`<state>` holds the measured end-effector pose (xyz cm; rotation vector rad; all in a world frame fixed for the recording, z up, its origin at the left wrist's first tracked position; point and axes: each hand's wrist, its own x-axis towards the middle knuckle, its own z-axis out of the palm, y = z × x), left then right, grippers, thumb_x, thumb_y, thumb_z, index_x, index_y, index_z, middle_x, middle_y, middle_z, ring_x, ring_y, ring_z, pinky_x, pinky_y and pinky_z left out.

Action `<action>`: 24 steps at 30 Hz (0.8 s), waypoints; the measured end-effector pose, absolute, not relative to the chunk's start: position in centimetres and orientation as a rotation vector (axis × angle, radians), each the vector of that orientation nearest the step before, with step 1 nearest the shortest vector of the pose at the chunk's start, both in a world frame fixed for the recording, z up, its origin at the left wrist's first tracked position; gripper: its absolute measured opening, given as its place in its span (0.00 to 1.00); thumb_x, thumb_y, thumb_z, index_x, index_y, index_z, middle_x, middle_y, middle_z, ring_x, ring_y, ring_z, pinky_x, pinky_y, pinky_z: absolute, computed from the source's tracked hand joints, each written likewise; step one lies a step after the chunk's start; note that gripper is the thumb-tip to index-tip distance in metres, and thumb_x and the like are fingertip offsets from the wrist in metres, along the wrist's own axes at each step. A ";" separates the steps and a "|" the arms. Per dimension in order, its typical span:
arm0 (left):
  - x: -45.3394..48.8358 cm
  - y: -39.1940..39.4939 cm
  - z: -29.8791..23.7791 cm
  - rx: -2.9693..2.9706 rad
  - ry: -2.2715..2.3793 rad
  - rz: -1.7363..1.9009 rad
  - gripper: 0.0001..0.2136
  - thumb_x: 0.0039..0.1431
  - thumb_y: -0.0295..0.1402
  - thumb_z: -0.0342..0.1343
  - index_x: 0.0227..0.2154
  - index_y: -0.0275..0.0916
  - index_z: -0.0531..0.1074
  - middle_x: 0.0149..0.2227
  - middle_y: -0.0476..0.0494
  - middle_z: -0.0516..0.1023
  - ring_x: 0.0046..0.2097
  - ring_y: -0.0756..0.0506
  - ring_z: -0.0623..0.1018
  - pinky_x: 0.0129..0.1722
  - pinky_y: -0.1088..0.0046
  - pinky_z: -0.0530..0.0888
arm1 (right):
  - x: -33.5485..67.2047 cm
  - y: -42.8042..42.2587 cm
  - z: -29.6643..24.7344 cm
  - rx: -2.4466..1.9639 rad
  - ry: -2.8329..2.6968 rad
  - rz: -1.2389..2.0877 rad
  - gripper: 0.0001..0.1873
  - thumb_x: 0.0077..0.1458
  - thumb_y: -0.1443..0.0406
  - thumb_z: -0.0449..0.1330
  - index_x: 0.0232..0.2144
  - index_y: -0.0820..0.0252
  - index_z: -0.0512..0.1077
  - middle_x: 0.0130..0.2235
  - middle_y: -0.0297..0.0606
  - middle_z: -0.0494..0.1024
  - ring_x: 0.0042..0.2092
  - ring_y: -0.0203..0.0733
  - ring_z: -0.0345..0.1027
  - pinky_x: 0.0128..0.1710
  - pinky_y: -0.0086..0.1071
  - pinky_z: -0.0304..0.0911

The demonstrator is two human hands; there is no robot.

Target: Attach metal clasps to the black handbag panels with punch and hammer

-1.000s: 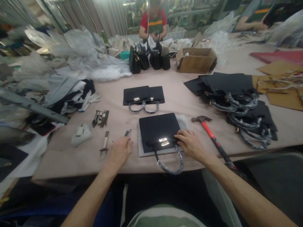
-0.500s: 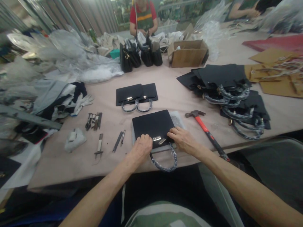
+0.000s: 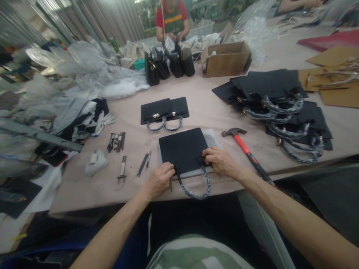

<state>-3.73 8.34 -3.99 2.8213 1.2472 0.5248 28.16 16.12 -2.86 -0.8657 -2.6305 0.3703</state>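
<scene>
Left part of the table [image 3: 84, 186]: a white rag [image 3: 95, 163], then small hand tools [image 3: 122, 170] in a loose row, untouched, well apart from either hand.

Next, the left hand [image 3: 159, 181], at the near left corner of the black bag [image 3: 183, 148], right by one root of the handle [image 3: 193, 191]. Fingers curled in close together, knuckles up. Cannot tell whether clamped on anything (a thin dark sliver pokes out beneath, perhaps a small tool, too small to name).

Bag itself flat on a grey pad [image 3: 212, 137], at the near edge, straight ahead, handle loop hanging toward the body.

Right of that, the right hand [image 3: 221, 161], fingers [image 3: 207, 156] bent and pressed together, pinching the bag's near edge at the other handle root. So: bag between both hands, touched by both at its near edge, each hand at one end of the handle.

Further right, a red-handled hammer [image 3: 248, 153], near the right hand but not touching.

As for progress, probably early: only two flat bags [image 3: 164, 108] set aside beyond, a much larger stack of bags [image 3: 277, 97] at the far right, seemingly waiting. Present bag looks mid-way, not yet put with either group.
</scene>
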 end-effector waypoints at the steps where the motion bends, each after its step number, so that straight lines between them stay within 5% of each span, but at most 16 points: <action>1: -3.9 8.2 -4.4 2.810 1.234 0.621 0.15 0.65 0.18 0.44 0.38 0.37 0.75 0.46 0.38 0.77 0.51 0.43 0.76 0.53 0.63 0.77 | 28.2 16.0 -3.0 -0.853 -2.616 0.374 0.16 0.55 0.79 0.51 0.30 0.59 0.75 0.45 0.40 0.76 0.42 0.42 0.65 0.41 0.33 0.62; 9: -3.1 7.0 -5.0 2.678 1.378 0.786 0.17 0.64 0.19 0.46 0.47 0.38 0.76 0.50 0.36 0.79 0.55 0.42 0.77 0.58 0.57 0.78 | 27.7 14.3 -3.7 -0.871 -2.478 0.348 0.22 0.57 0.77 0.50 0.47 0.61 0.77 0.50 0.47 0.76 0.49 0.47 0.67 0.49 0.43 0.70; 16: -3.1 6.4 -5.4 2.542 1.469 0.854 0.17 0.65 0.22 0.48 0.51 0.40 0.75 0.54 0.37 0.78 0.58 0.42 0.77 0.60 0.59 0.77 | 27.8 13.9 -3.7 -0.912 -2.353 0.498 0.24 0.57 0.74 0.51 0.52 0.57 0.75 0.53 0.45 0.76 0.53 0.49 0.68 0.55 0.50 0.69; 20: -5.3 6.1 -4.4 2.277 1.910 0.885 0.13 0.67 0.26 0.48 0.47 0.40 0.76 0.50 0.38 0.81 0.53 0.44 0.80 0.56 0.64 0.77 | 27.7 14.1 -3.9 -0.964 -2.327 0.488 0.16 0.64 0.67 0.51 0.50 0.57 0.75 0.52 0.44 0.77 0.53 0.49 0.70 0.55 0.49 0.69; 24: -9.7 7.1 -2.8 1.764 2.452 0.505 0.11 0.65 0.31 0.52 0.43 0.38 0.77 0.46 0.37 0.82 0.48 0.41 0.81 0.50 0.64 0.76 | 26.8 14.5 -4.1 -0.981 -2.353 0.368 0.15 0.67 0.61 0.53 0.47 0.59 0.77 0.50 0.46 0.78 0.50 0.50 0.71 0.52 0.49 0.69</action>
